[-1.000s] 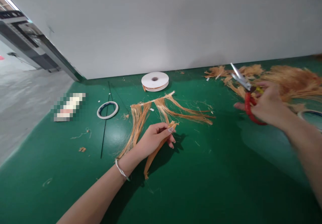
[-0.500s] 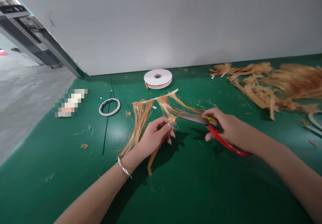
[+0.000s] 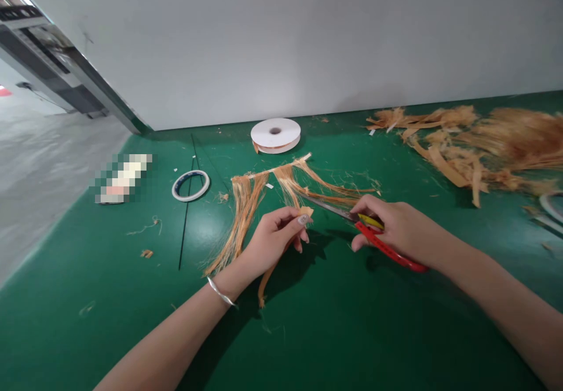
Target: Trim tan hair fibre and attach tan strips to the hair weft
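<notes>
My left hand [image 3: 281, 233] pinches an orange-tan ribbon strip [image 3: 307, 210]; its end pokes out above the thumb, and its tail hangs below the palm. In my right hand [image 3: 387, 224] are scissors [image 3: 373, 235] with red and yellow handles, their blades angled toward the strip's end and apart from it. Behind both hands a thin pale strip [image 3: 259, 174] lies on the green table, with bunches of orange fringe [image 3: 244, 209] spreading from it. Part of the fringe is hidden by my left hand and wrist.
A white spool [image 3: 276, 133] stands by the wall. Left of the fringe, a tape roll [image 3: 190, 186] lies over a thin black rod [image 3: 183, 238]. A heap of orange ribbon and fibres [image 3: 505, 145] fills the back right. Another roll [image 3: 552, 206] shows at the right edge.
The scissors have drawn slightly back from the strip's end, and their blades look closer together. A clean-edged end of the strip now shows above my left thumb, where frayed fibres were.
</notes>
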The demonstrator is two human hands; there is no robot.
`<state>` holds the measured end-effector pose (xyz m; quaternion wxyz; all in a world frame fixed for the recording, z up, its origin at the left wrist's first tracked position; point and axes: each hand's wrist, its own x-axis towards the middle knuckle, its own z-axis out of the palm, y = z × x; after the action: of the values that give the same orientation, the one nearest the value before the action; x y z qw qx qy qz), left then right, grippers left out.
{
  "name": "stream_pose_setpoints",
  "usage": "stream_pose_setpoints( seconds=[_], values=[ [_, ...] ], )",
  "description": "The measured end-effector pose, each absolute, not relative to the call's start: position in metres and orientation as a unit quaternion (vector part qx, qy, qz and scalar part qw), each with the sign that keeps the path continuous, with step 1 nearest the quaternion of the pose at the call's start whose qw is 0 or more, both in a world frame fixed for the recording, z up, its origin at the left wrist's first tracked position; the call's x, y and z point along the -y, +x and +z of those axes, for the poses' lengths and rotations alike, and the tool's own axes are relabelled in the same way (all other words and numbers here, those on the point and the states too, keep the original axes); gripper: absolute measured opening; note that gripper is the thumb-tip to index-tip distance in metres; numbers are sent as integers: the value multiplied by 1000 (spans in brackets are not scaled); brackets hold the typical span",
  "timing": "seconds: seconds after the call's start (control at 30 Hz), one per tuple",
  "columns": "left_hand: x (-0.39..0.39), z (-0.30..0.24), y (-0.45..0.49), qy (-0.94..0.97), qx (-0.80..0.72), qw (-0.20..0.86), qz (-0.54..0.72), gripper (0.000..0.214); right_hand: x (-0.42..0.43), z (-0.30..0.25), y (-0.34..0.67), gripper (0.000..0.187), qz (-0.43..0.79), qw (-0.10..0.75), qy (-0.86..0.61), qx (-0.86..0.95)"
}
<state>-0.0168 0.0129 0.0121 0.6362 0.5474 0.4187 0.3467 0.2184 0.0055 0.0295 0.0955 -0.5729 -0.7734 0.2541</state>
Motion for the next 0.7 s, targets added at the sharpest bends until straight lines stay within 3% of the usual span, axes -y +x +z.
stream_pose_setpoints(
  seconds=[0.13, 0.27, 0.47, 0.7],
  values=[
    [-14, 14, -17, 538, -421, 643, 346, 24, -12, 31, 232, 42, 211, 160, -642, 719],
    [-14, 14, -17, 523, -410, 657, 357, 24, -31, 28, 277, 45, 45, 238, -749, 617],
    [-12, 15, -16, 522, -408, 665, 346, 24, -49, -2, 384, 60, -36, 115, -894, 431],
    [-13, 8, -17, 542, -408, 658, 327, 25, -49, -33, 441, 36, -136, 153, -885, 419]
  ],
)
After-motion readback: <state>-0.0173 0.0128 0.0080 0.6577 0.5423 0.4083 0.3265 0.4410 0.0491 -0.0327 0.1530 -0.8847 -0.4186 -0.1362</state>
